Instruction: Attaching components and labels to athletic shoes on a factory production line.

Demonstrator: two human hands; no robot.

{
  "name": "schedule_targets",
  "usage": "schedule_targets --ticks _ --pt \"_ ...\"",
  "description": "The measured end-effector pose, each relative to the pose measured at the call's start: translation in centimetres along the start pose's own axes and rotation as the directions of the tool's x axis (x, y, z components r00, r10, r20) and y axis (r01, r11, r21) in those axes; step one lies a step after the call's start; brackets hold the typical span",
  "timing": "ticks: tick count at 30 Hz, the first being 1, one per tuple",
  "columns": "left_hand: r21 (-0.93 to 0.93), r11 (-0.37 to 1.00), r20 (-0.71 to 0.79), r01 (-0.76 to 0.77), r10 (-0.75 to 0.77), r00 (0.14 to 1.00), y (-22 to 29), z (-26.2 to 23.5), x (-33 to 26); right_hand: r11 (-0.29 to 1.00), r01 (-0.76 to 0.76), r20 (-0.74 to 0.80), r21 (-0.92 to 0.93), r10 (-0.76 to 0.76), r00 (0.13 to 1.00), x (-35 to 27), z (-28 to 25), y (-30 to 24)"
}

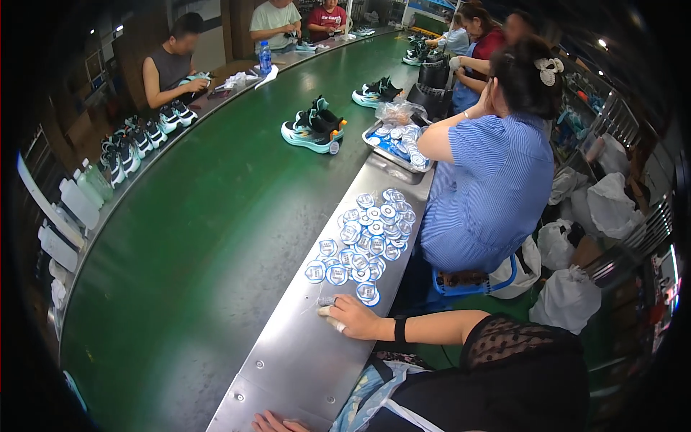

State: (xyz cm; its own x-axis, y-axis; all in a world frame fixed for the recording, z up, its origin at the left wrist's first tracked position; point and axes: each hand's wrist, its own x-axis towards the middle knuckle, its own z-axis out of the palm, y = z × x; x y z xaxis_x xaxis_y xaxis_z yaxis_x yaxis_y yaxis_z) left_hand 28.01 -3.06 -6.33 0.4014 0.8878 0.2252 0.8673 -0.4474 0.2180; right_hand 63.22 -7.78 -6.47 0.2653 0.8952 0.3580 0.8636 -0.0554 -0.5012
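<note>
- My right hand (354,317) rests flat, fingers together, gripping nothing, touching the near edge of the badges (367,237) on the steel ledge (302,360).
- Beyond the badges: tray (376,144), sneakers (313,128), green belt (201,237).
- Beside the badges: seated person in blue (497,187).
- My left hand (277,423) is cut off at the frame edge; I cannot tell its grip.

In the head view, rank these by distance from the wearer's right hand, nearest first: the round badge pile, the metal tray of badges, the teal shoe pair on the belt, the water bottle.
From the right hand:
1. Round badge pile, just beyond the fingers on the steel ledge.
2. Metal tray of badges, farther along the ledge.
3. Teal shoe pair, on the green belt.
4. Water bottle, far across the belt.
</note>
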Motion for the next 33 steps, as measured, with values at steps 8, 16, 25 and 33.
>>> schedule_targets --ticks 8,16,25,33 --pt "-0.007 1.000 -0.014 0.003 -0.003 1.000 0.1 -0.4 0.4 0.999 -0.018 0.027 -0.039 0.019 0.999 0.2 -0.1 -0.2" --pt "0.006 1.000 -0.003 -0.008 0.008 1.000 0.3 -0.9 0.5 0.998 -0.031 0.046 -0.061 0.034 0.998 0.5 -0.7 -0.5" --pt "-0.018 1.000 -0.028 -0.015 0.015 1.000 0.3 -0.7 0.7 0.998 -0.033 0.042 -0.044 0.035 0.999 0.9 -0.3 0.0" --pt "0.008 1.000 -0.054 0.006 -0.005 0.999 -0.1 -0.5 0.1 0.999 -0.015 0.063 0.043 0.013 0.998 0.1 1.9 0.2"
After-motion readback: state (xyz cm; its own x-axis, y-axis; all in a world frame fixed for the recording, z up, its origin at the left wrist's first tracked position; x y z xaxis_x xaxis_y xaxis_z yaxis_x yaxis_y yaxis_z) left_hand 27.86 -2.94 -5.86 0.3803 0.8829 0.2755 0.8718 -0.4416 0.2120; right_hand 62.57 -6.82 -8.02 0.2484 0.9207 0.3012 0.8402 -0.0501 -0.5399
